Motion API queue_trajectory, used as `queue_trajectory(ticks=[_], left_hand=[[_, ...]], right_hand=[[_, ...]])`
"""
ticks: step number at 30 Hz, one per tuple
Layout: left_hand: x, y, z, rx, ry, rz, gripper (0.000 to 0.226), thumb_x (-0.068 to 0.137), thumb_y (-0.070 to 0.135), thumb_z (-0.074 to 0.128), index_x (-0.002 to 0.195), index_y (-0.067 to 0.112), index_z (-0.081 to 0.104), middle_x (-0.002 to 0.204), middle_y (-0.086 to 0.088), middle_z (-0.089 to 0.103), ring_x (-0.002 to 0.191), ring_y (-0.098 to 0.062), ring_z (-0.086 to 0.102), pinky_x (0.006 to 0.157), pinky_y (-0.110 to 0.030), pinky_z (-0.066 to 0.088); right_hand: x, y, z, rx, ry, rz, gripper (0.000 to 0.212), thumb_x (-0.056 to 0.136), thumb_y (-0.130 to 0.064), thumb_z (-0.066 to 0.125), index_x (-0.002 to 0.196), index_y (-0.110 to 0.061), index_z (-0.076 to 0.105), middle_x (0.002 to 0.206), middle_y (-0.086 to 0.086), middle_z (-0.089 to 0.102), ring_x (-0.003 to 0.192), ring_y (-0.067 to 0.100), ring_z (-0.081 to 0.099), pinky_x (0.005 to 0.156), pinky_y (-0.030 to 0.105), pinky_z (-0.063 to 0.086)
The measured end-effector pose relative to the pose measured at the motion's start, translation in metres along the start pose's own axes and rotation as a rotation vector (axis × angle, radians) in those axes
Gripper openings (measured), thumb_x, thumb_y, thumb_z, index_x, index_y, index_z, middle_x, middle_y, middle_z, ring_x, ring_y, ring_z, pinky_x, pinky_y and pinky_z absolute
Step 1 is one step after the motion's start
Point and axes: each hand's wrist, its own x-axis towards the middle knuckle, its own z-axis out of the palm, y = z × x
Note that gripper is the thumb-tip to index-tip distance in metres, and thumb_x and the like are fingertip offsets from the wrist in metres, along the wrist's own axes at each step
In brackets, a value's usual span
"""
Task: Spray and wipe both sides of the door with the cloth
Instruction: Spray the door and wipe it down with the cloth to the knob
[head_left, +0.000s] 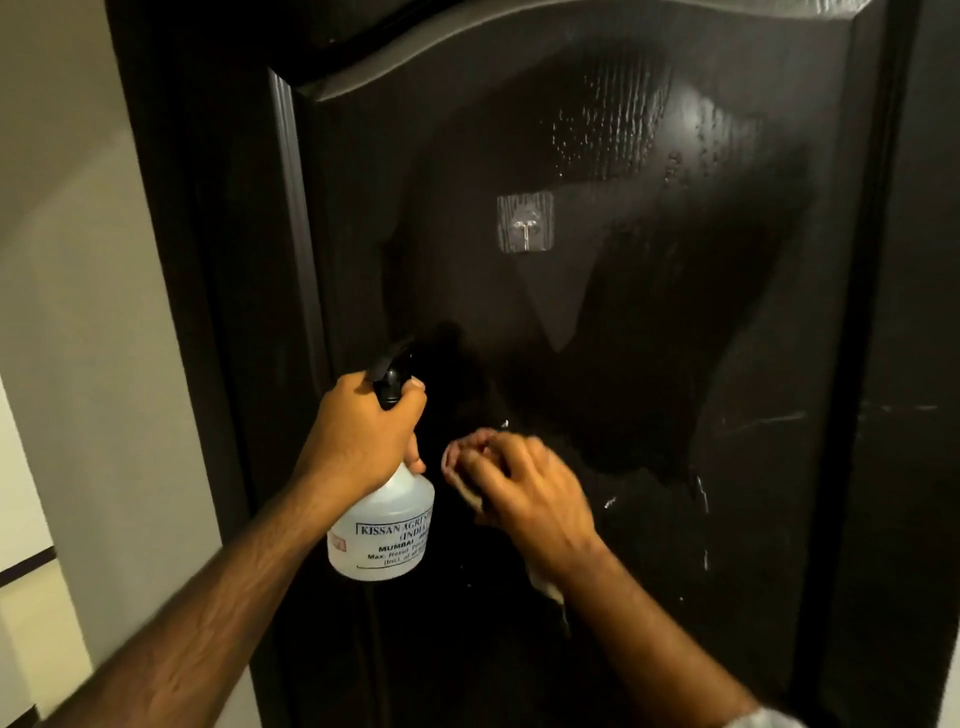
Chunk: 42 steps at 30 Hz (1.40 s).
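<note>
A dark brown panelled door (649, 338) fills the view, with a wet patch and droplets across its upper and middle panel. My left hand (363, 431) grips the neck of a clear spray bottle (384, 525) with a black trigger head, held upright in front of the door's left part. My right hand (524, 488) presses a pale cloth (460, 467) against the door at mid height, fingers curled over it. Most of the cloth is hidden under the hand; a bit shows below the wrist.
A clear adhesive hook (524, 223) is stuck on the door's centre above my hands. The dark door frame (171, 260) runs down the left, with a cream wall (67, 312) beyond it. White scuffs (758, 421) mark the door's right side.
</note>
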Motion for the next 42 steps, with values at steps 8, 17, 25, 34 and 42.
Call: queue_trajectory(ticks=[8,17,25,34,42], left_hand=[[-0.003,0.003,0.011,-0.079,-0.032,0.022,0.045,0.105,0.037,0.055,0.080,0.006,0.076,0.051,-0.009,0.073,0.060,-0.032,0.076,0.084,-0.053,0.063],[-0.010,-0.008,0.013,-0.062,-0.036,-0.009,0.046,0.104,0.038,0.055,0.079,0.008,0.077,0.050,-0.008,0.072,0.058,-0.027,0.076,0.085,-0.052,0.063],[-0.031,-0.013,0.001,-0.060,-0.084,-0.033,0.027,0.106,0.036,0.055,0.097,0.017,0.072,0.051,-0.010,0.072,0.058,-0.025,0.077,0.087,-0.049,0.062],[-0.034,-0.027,0.009,-0.078,-0.104,-0.043,0.026,0.106,0.035,0.054,0.103,0.017,0.073,0.053,-0.014,0.072,0.056,-0.022,0.076,0.085,-0.042,0.061],[-0.047,-0.037,0.051,-0.136,-0.167,-0.061,0.016,0.105,0.031,0.057,0.098,0.025,0.071,0.054,-0.017,0.072,0.053,-0.023,0.075,0.076,-0.036,0.062]], right_hand=[[0.120,0.095,-0.088,-0.099,0.285,0.497,0.062,0.078,-0.036,0.083,0.136,-0.021,0.064,0.132,0.013,0.056,0.114,0.031,0.054,0.079,0.040,0.059],[-0.002,-0.007,0.008,-0.097,0.098,0.154,0.028,0.100,-0.034,0.072,0.123,-0.019,0.074,0.122,0.008,0.069,0.095,0.030,0.063,0.074,0.041,0.054],[-0.040,-0.004,0.008,-0.019,-0.075,0.025,0.029,0.097,-0.045,0.070,0.115,-0.023,0.077,0.100,0.007,0.067,0.078,0.029,0.063,0.062,0.039,0.047],[0.069,0.061,-0.049,-0.284,0.231,0.400,0.055,0.087,-0.042,0.074,0.133,-0.013,0.069,0.124,0.019,0.063,0.099,0.033,0.060,0.080,0.044,0.059],[-0.136,-0.018,0.019,-0.019,-0.165,0.154,0.036,0.097,-0.030,0.076,0.130,-0.018,0.073,0.135,0.014,0.066,0.107,0.035,0.072,0.081,0.041,0.059]])
